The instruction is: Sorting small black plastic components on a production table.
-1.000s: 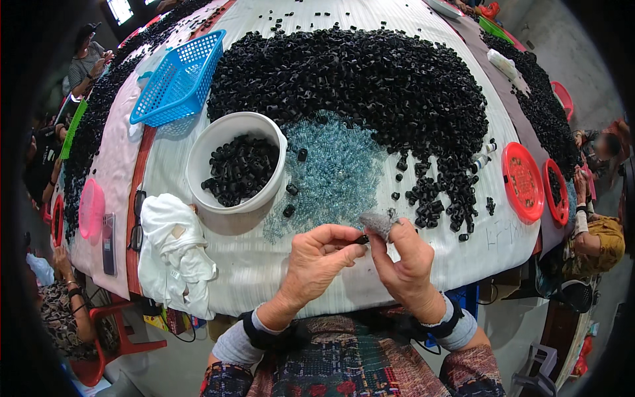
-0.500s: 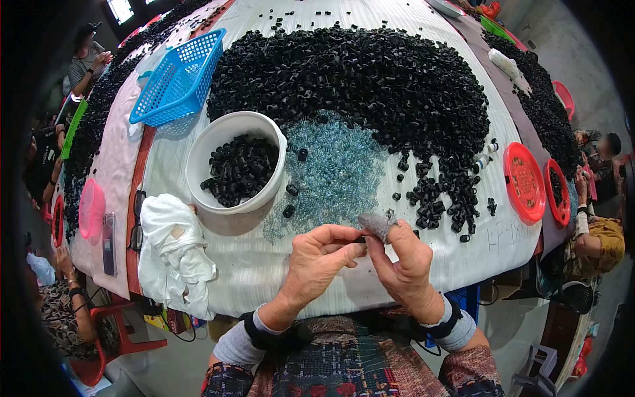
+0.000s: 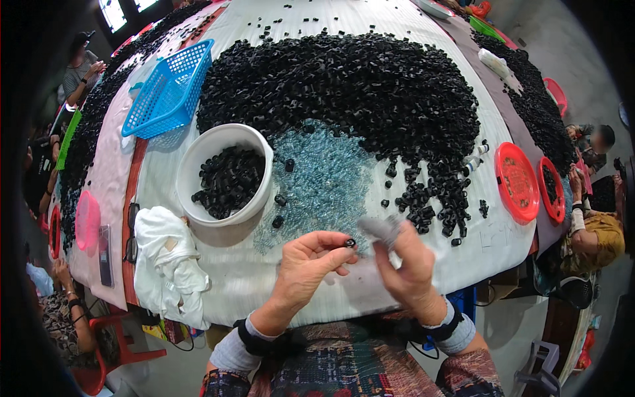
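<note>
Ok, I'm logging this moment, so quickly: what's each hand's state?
Left hand: closed, pinching a small black part.
Right hand: blurred, grey cloth at its fingertips; held or worn, cannot tell.

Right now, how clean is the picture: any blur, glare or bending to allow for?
Head view: the right hand and the grey cloth at its fingers are smeared; the left hand and its small black piece look sharper; the table's near edge bows; the window glares white.
</note>
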{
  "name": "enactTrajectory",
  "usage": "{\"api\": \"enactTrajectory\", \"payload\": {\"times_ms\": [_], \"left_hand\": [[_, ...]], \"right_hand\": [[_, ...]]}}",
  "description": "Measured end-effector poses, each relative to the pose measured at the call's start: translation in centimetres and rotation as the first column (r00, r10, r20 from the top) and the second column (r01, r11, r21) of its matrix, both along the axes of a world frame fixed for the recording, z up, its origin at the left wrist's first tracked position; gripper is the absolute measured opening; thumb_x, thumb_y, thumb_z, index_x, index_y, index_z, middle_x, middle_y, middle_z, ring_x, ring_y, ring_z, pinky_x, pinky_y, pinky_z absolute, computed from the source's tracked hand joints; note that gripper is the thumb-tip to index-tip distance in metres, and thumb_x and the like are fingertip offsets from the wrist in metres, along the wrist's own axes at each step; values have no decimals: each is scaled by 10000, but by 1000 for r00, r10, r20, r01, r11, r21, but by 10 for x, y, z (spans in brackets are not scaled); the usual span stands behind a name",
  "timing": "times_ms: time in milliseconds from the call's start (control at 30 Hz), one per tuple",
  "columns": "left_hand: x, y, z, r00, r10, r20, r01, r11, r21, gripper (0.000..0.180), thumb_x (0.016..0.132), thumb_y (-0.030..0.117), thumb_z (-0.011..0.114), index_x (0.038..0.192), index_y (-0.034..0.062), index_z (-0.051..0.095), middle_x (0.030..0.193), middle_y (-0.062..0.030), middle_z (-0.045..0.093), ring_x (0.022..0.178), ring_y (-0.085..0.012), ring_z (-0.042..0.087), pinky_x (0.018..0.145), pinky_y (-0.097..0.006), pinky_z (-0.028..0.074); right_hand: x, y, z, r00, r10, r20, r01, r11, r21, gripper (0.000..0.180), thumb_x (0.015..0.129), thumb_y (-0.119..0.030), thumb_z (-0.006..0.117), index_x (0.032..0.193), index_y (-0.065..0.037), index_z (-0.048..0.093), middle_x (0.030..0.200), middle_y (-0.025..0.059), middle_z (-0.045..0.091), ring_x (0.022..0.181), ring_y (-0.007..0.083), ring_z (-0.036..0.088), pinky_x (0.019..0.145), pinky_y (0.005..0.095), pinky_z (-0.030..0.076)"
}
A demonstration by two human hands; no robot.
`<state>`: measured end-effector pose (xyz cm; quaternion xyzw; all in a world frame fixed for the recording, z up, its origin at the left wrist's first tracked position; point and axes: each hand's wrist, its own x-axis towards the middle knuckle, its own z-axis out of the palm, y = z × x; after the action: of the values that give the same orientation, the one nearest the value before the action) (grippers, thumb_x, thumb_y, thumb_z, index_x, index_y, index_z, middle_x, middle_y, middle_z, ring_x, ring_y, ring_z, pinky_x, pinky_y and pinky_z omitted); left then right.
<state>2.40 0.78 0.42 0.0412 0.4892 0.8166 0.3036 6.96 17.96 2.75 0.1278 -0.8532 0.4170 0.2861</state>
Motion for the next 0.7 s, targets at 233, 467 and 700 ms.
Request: {"api": "enactTrajectory", "payload": {"times_ms": [233,467,700], "left_hand": [[-8,-7,2,998,27,53,-25,999,-21,173,847,10,643,1013,-29,616,950,-144,677,800,-179,671,616,-257,549],[-11,-8,-2,995,8,101,-8,1000,1,199,852,29,653,1036,-34,609,957,-141,680,806,-183,677,614,-254,557],[-15,-9,-6,993,4,118,-3,1000,-2,201,848,31,660,1032,-33,610,956,-145,679,799,-182,677,604,-245,555]], "right_hand": [[-26,44,-12,945,-295,145,287,955,73,207,783,71,594,972,-12,606,799,107,615,692,250,573,603,317,472],[-45,46,-37,931,-364,33,307,827,470,139,730,-36,634,843,-69,561,729,81,566,734,264,525,641,365,422],[-48,39,-44,923,-385,-24,315,717,622,129,729,-51,593,851,-87,568,753,61,549,733,244,516,644,355,405]]}}
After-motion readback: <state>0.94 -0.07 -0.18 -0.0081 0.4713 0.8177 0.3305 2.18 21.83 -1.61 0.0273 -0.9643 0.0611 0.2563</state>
